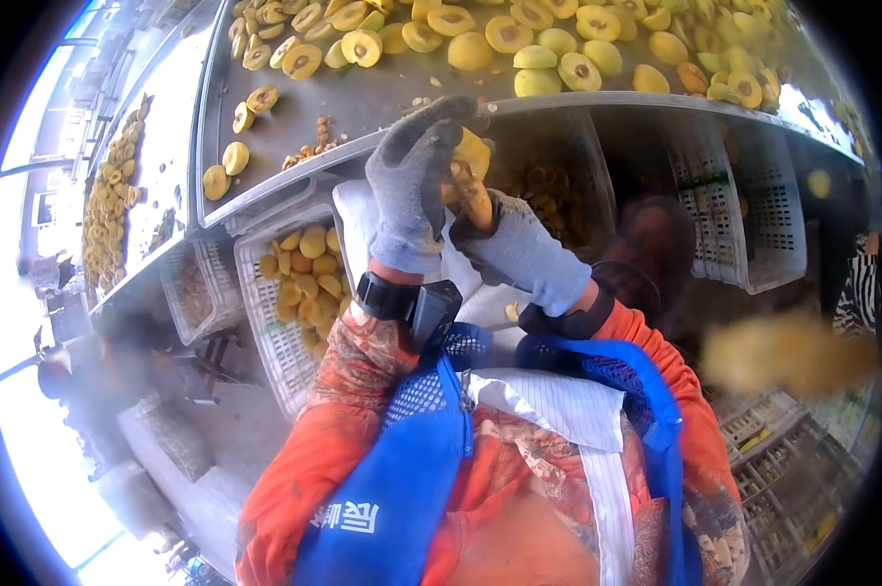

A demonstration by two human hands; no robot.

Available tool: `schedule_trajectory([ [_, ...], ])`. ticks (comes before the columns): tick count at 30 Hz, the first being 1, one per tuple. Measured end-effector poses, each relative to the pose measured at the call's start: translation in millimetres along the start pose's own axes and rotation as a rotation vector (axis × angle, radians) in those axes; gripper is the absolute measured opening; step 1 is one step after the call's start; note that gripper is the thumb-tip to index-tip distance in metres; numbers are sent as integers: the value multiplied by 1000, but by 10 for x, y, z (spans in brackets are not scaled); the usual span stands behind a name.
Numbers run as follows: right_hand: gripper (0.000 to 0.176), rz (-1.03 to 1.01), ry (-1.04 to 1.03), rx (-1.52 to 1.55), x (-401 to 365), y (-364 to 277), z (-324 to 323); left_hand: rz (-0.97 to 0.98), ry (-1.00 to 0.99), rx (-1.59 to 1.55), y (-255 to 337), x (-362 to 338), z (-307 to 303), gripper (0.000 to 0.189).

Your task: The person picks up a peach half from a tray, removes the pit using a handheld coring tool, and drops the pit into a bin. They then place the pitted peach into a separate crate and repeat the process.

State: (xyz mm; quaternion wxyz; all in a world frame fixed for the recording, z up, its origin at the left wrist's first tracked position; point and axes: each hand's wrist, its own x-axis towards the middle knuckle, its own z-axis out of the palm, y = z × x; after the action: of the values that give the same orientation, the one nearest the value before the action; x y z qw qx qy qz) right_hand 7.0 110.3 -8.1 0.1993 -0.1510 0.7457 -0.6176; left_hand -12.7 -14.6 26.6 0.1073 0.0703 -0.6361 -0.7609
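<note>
My left hand (411, 176), in a grey work glove, is closed around a yellow peach piece (473, 153) just over the table's front edge. Close against it, my right hand (519, 244), gloved too, grips a short tool with an orange-brown handle (473, 203). The tool's working end is hidden behind the fruit and fingers. Beyond my hands, many halved yellow peaches (509, 35) lie on the metal table (363, 103), several with the pit still in.
A white crate (265, 342) of peach pieces stands below left. Under the table edge sit a dark bin (548, 186) of scraps and white crates (699, 186). Small pit scraps (316, 137) lie near the table edge. Stacked crates (782, 479) stand at lower right.
</note>
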Motion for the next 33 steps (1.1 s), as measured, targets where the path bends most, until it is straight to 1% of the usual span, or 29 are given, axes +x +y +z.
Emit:
schedule_trajectory([
  [1, 24, 175, -107, 200, -42, -91, -74, 9, 30, 18, 14, -8, 23, 25],
  [2, 23, 349, -212, 400, -71, -178, -129, 36, 19, 48, 48, -20, 55, 24],
  [4, 17, 374, -263, 547, -117, -180, -164, 89, 3, 103, 104, -63, 107, 24],
  [5, 15, 385, -289, 621, -132, -176, -183, 53, -70, 118, 106, -48, 91, 23],
  [8, 16, 428, -401, 610, -170, -97, -312, -67, -294, 157, 58, 81, -3, 23],
  [10, 16, 426, -415, 735, -204, 12, -294, -158, -439, 173, -44, 172, -53, 23],
  [12, 14, 407, -429, 869, -198, 45, -281, -52, -323, 172, -88, 116, 47, 24],
  [14, 14, 397, -538, 1055, -220, -6, -339, 44, -206, 159, -60, 45, 159, 25],
  [15, 14, 391, -594, 1147, -234, -28, -361, -59, -307, 63, -25, 63, 141, 25],
  [17, 14, 406, -633, 1205, -272, 0, -369, -263, -503, -135, 31, 113, 70, 26],
  [20, 14, 393, -654, 1288, -260, 89, -331, -230, -376, -261, -146, 105, 156, 28],
  [21, 14, 384, -654, 1314, -255, 123, -319, -218, -344, -211, -262, 148, 127, 29],
  [23, 13, 376, -657, 1356, -251, 125, -298, 55, -249, 85, -382, 130, 128, 34],
  [25, 13, 381, -667, 1396, -234, 127, -263, 145, -187, 216, -472, 104, 80, 39],
  [27, 14, 400, -685, 1435, -213, 147, -222, -120, -127, -104, -307, 40, 113, 40],
  [30, 15, 405, -695, 1376, -181, 146, -198, -314, -136, -284, -83, -21, 109, 39],
  [31, 14, 404, -721, 1325, -166, 141, -230, -334, -168, -207, -119, 49, 33, 38],
  [33, 14, 413, -764, 1233, -163, 122, -300, -418, -347, -111, -16, 125, -21, 33],
])
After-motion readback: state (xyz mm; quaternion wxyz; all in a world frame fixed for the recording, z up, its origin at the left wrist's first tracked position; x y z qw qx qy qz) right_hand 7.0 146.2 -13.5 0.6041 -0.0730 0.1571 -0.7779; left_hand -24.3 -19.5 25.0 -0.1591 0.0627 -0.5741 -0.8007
